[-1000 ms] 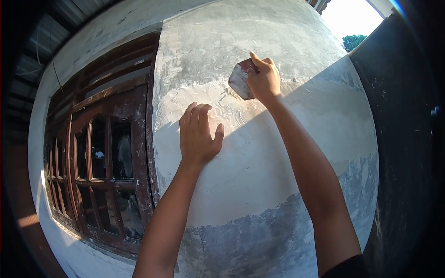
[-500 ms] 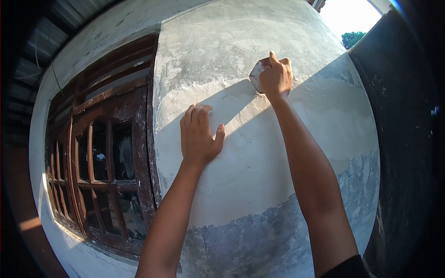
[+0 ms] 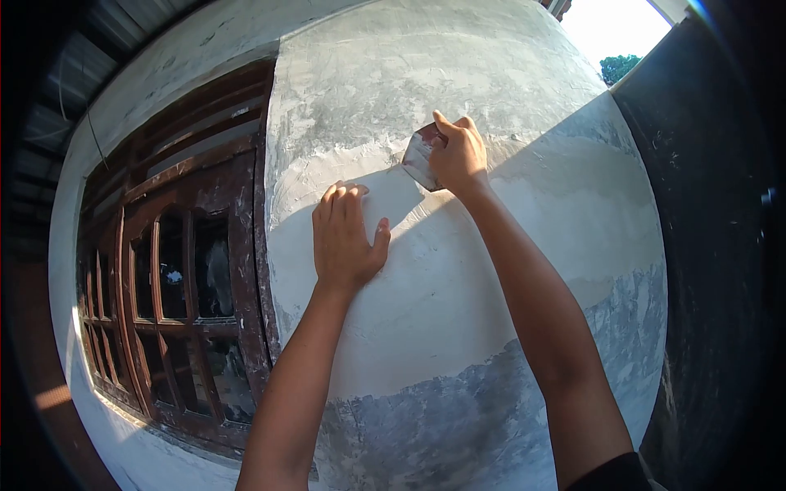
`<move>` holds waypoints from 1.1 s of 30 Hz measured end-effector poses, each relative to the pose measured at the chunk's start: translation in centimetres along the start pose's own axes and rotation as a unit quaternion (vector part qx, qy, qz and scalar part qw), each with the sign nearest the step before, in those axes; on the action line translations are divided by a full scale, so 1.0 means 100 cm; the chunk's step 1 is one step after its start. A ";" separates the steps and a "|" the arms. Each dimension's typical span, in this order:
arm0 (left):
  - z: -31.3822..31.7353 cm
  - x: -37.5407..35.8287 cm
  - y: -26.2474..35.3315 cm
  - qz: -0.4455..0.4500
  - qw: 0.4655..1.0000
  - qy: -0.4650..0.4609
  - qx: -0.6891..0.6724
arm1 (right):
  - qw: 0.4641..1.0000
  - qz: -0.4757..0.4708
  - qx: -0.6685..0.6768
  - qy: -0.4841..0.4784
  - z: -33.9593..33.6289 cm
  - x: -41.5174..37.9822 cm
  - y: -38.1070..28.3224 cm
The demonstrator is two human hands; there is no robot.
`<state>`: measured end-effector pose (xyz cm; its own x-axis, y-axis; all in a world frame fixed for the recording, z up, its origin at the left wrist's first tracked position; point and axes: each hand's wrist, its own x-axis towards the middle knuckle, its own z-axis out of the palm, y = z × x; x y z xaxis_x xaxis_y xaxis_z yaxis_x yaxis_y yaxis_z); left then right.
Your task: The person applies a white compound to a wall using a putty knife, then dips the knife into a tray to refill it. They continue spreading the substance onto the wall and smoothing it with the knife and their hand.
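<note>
My right hand is closed around a wide putty scraper, a flat pale-smeared blade with a dark reddish upper part. Its blade lies against the wall near the top edge of a smooth pale band of putty. To the left and slightly lower, my left hand is raised at the same band, fingers stretched up and thumb apart, holding nothing. Whether its palm presses on the wall is hidden. Shadows of the arms fall across the sunlit upper strip.
Left of the hands is a brown wooden window with glass panes, set into the wall. A dark upright surface borders the right side. Rough grey wall shows below the pale band.
My right hand has moved left and a little down along the wall with the scraper, closer to my left hand. The left hand has barely shifted in view.
</note>
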<state>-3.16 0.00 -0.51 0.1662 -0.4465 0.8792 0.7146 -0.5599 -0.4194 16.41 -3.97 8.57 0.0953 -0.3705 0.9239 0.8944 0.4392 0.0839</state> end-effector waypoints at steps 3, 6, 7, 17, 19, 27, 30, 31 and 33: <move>-0.001 0.002 0.000 0.002 1.000 0.004 0.002 | 0.986 0.104 -0.072 0.105 -0.012 0.017 0.013; -0.002 0.001 0.001 -0.002 1.000 0.000 -0.005 | 0.994 0.063 0.013 0.092 -0.002 0.018 0.001; -0.002 0.001 0.001 0.000 1.000 0.003 -0.008 | 0.998 0.041 0.037 0.030 0.002 0.013 -0.006; 0.000 0.000 0.000 0.000 1.000 0.003 0.006 | 0.999 0.049 -0.018 -0.008 -0.005 0.011 -0.001; 0.001 -0.001 -0.003 0.006 1.000 0.011 -0.007 | 0.990 0.115 -0.080 0.033 -0.011 0.013 0.009; 0.002 0.000 -0.002 0.005 1.000 0.007 -0.008 | 0.995 0.078 -0.021 0.059 -0.012 -0.003 0.003; 0.000 0.001 -0.004 0.009 1.000 0.010 -0.011 | 0.976 0.163 -0.103 0.105 -0.027 0.007 0.008; 0.000 0.000 -0.003 0.002 1.000 0.004 -0.005 | 0.971 0.186 -0.043 0.143 -0.037 0.010 0.006; 0.001 0.000 0.000 -0.008 1.000 0.003 -0.003 | 0.983 0.149 -0.007 0.104 -0.028 0.000 -0.005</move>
<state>-3.14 0.07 -0.52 0.1511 -0.4423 0.8840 0.7124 -0.5713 -0.4076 17.14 -6.46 7.47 0.4395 -0.3881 0.8101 0.8196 0.5423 -0.1849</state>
